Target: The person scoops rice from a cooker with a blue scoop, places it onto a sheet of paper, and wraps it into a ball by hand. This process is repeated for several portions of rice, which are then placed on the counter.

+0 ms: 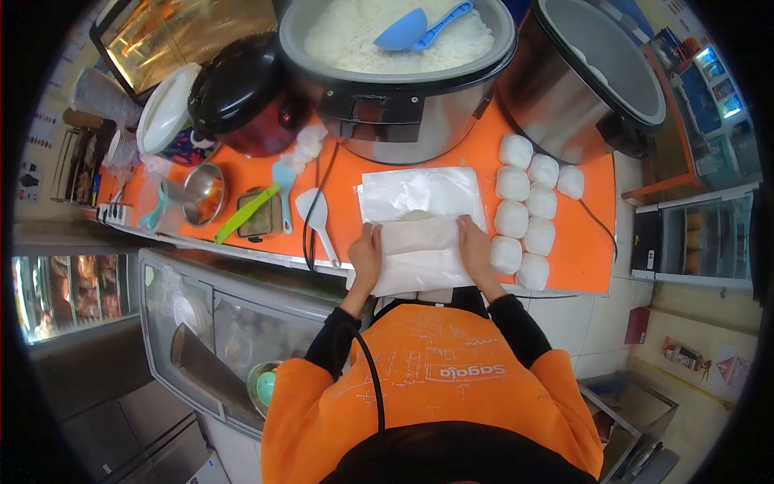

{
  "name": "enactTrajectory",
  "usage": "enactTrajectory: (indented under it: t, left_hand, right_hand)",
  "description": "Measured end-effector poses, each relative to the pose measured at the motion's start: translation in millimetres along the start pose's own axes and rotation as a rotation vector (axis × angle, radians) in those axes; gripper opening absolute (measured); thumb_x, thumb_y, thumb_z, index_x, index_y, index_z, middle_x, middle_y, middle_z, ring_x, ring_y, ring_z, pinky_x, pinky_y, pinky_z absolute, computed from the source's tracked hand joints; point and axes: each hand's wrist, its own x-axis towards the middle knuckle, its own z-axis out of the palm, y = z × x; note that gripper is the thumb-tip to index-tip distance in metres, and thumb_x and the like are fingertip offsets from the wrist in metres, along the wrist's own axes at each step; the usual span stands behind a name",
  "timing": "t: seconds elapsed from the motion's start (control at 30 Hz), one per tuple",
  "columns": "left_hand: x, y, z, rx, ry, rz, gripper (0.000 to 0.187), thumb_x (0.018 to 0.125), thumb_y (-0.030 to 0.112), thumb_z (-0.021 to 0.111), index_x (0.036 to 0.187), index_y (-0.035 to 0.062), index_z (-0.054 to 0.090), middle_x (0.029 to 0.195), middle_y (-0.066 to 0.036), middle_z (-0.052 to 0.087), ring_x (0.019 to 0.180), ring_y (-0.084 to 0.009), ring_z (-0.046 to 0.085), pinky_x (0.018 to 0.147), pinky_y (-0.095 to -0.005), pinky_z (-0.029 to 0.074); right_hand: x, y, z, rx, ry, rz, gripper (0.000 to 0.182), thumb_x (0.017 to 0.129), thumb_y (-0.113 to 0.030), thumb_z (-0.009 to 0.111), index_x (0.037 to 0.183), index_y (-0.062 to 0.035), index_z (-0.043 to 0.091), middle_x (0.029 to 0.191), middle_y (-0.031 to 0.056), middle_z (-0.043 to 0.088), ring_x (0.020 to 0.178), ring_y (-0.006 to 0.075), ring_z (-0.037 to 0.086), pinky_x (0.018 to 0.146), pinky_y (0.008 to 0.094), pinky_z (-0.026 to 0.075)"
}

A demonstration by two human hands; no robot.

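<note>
hands down on the orange table (580, 250), both pressing on a folded sheet of white translucent plastic wrap (419, 235). left hand (367, 256) sits at the left end of the fold, fingers curled down over the wrap's edge and gripping it. right hand (474, 246) mirrors it at the right end, fingers bent and clamped on the same fold. between the two hands the wrap bulges into a low roll, with a bit of white rice showing at its top edge. the wrap lies on a larger flat sheet of the same plastic, spread at the table's near edge, just in front of the big open steel rice cooker (399, 77) full of white rice, with a blue plastic scoop (415, 28) lying in it. to the right of the right hand, a cluster of round white wrapped rice balls (524, 210) in two rows, the nearest just beside the knuckles. a white rice paddle (316, 214) lies left of the left hand.
</note>
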Motion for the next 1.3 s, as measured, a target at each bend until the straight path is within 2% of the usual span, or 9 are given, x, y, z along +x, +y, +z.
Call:
enactTrajectory:
  t: [0.07, 0.17, 0.27, 0.37, 0.47, 0.57, 0.7, 0.9, 1.3]
  left_hand:
    - [7, -9, 19, 0.296, 0.020, 0.041, 0.021, 0.089, 0.025, 0.053, 0.080, 0.0070, 0.051, 0.048, -0.012, 0.052, 0.044, -0.0321, 0.055, 0.042, -0.0412, 0.042]
    - [11, 2, 10, 0.326, -0.143, -0.070, 0.019, 0.089, 0.024, 0.053, 0.083, 0.0059, 0.051, 0.060, -0.014, 0.055, 0.056, -0.0263, 0.060, 0.052, -0.0372, 0.046]
    - [-7, 2, -6, -0.143, 0.296, 0.071, 0.018, 0.089, 0.022, 0.052, 0.097, 0.0056, 0.050, 0.081, -0.013, 0.055, 0.080, -0.0209, 0.059, 0.069, -0.0329, 0.047]
    - [-47, 26, -10, -1.010, 0.208, -0.908, 0.029, 0.086, 0.017, 0.053, 0.112, 0.0069, 0.044, 0.098, -0.010, 0.048, 0.095, -0.0205, 0.052, 0.082, -0.0326, 0.042]
    - [-42, 43, -17, -1.514, -0.085, -1.348, 0.039, 0.083, 0.012, 0.057, 0.117, 0.0087, 0.039, 0.101, -0.007, 0.048, 0.092, -0.0207, 0.052, 0.078, -0.0326, 0.043]
    - [-19, 20, 26, -1.324, 0.291, -1.205, 0.045, 0.079, 0.011, 0.062, 0.118, 0.0085, 0.039, 0.119, -0.002, 0.042, 0.094, -0.0150, 0.048, 0.079, -0.0317, 0.039]
    - [-32, 3, 20, -1.284, 0.213, -0.930, 0.036, 0.075, -0.006, 0.059, 0.108, 0.0061, 0.049, 0.108, -0.002, 0.050, 0.091, -0.0116, 0.050, 0.083, -0.0233, 0.040]
    - [-55, 12, 6, -1.070, 0.199, -0.647, 0.034, 0.074, -0.017, 0.055, 0.101, 0.0029, 0.048, 0.095, -0.002, 0.052, 0.089, -0.0097, 0.051, 0.085, -0.0207, 0.039]
    - [-57, 18, 2, -1.093, 0.188, -0.663, 0.032, 0.074, -0.018, 0.050, 0.098, 0.0028, 0.047, 0.090, -0.002, 0.050, 0.089, -0.0110, 0.050, 0.084, -0.0215, 0.038]
  right_hand:
    - [5, 4, 10, -0.175, 0.010, -0.081, 0.013, 0.087, -0.015, 0.052, 0.097, -0.0066, 0.055, 0.078, 0.0123, 0.059, 0.061, 0.0312, 0.059, 0.056, 0.0394, 0.047]
    - [3, 3, 8, -0.228, -0.027, -0.036, 0.015, 0.086, -0.014, 0.052, 0.100, -0.0085, 0.054, 0.090, 0.0110, 0.058, 0.073, 0.0294, 0.060, 0.059, 0.0394, 0.047]
    - [3, 1, -2, -0.142, 0.039, -0.105, 0.021, 0.084, -0.013, 0.054, 0.104, -0.0089, 0.053, 0.105, 0.0099, 0.053, 0.094, 0.0295, 0.055, 0.074, 0.0418, 0.044]
    - [-8, -6, -5, -0.041, 0.089, -0.298, 0.032, 0.082, -0.013, 0.056, 0.113, -0.0082, 0.049, 0.117, 0.0112, 0.048, 0.114, 0.0316, 0.044, 0.092, 0.0453, 0.035]
    - [-2, -37, 7, 0.133, 0.006, -0.315, 0.045, 0.083, -0.018, 0.055, 0.125, -0.0056, 0.041, 0.131, 0.0162, 0.041, 0.129, 0.0333, 0.031, 0.105, 0.0459, 0.022]
    - [-2, -21, 44, 0.196, 0.054, -0.133, 0.047, 0.085, -0.020, 0.052, 0.127, -0.0042, 0.038, 0.134, 0.0166, 0.038, 0.131, 0.0338, 0.028, 0.106, 0.0470, 0.020]
    - [-4, -19, 36, 0.184, -0.042, -0.161, 0.049, 0.085, -0.021, 0.051, 0.128, -0.0036, 0.037, 0.135, 0.0175, 0.037, 0.131, 0.0351, 0.027, 0.107, 0.0486, 0.018]
    - [-6, -19, 24, 0.224, -0.153, -0.212, 0.049, 0.077, -0.016, 0.057, 0.122, -0.0032, 0.042, 0.133, 0.0179, 0.039, 0.131, 0.0373, 0.027, 0.107, 0.0498, 0.016]
    - [-2, -14, 34, 0.285, -0.142, -0.170, 0.043, 0.076, -0.012, 0.047, 0.117, -0.0027, 0.043, 0.127, 0.0183, 0.045, 0.129, 0.0374, 0.030, 0.108, 0.0509, 0.014]
